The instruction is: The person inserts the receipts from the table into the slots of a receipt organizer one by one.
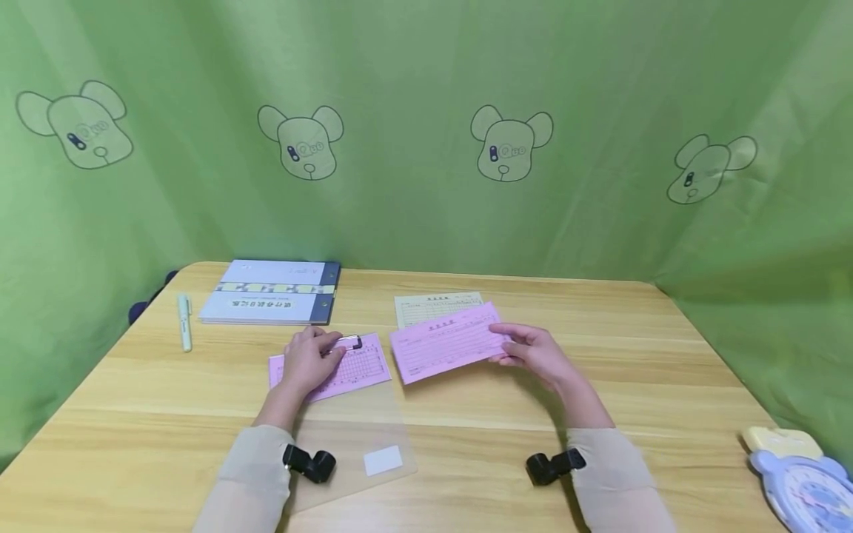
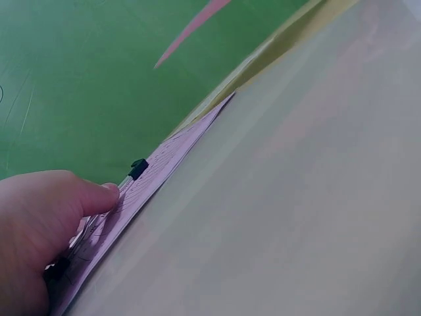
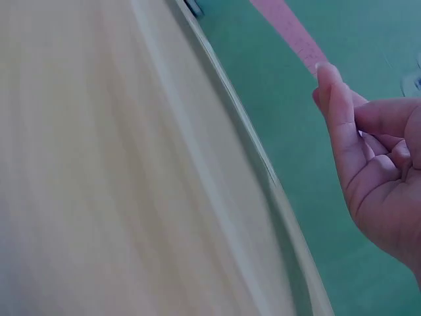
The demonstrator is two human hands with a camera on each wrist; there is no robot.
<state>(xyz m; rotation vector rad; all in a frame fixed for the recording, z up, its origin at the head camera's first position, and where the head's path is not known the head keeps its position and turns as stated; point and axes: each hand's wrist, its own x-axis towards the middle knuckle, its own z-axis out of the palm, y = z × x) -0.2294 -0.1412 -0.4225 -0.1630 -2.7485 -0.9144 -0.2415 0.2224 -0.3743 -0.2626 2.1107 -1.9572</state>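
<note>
A translucent clipboard (image 1: 353,422) with a white label lies at the front, its metal clip (image 1: 349,343) at the far end. My left hand (image 1: 308,364) grips that clip, thumb on the wire lever in the left wrist view; its other fingers are mostly hidden. Under the clip lies a pink printed form (image 1: 365,366) with a grid. To the right, my right hand (image 1: 533,354) pinches the right end of another pink form (image 1: 446,344), held tilted above the table. Behind it, a pale green form (image 1: 418,309) lies partly covered in the head view.
Blue-grey account books (image 1: 266,292) are stacked at the back left, with a pale green pen (image 1: 184,322) beside them. A blue toy-like clock (image 1: 809,488) and a cream object (image 1: 783,442) stand at the right edge. Green curtain (image 1: 413,185) hangs behind the table (image 1: 666,385).
</note>
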